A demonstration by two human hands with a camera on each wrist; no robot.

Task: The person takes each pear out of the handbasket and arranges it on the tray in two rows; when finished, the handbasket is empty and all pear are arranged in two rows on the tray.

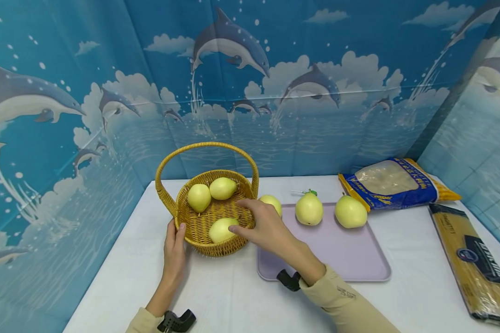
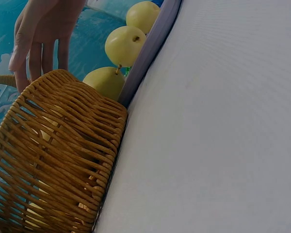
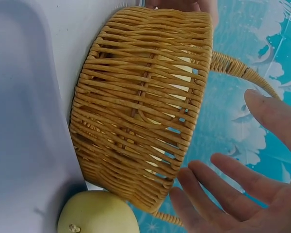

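A wicker basket [image 1: 221,249] with a tall arched handle holds three yellow-green pears: one pear [image 1: 199,198] at the left, another [image 1: 222,188] at the back, and a third [image 1: 222,230] near the front rim. My left hand [image 1: 175,252] grips the basket's left side, near the foot of the handle. Over the right side of the basket hovers my right hand [image 1: 271,229], its fingers apart and holding nothing. Its thumb is close to the front pear; whether they touch is unclear. In the right wrist view, the right hand's fingers [image 3: 223,187] spread beside the rim.
A lilac tray [image 1: 337,259] right of the basket bears pears [image 1: 309,209] along its back edge, one partly behind my right hand. Beyond lie a blue-and-yellow food bag [image 1: 400,185] and a spaghetti pack [image 1: 475,263]. A dolphin-print curtain [image 1: 250,120] hangs behind the table.
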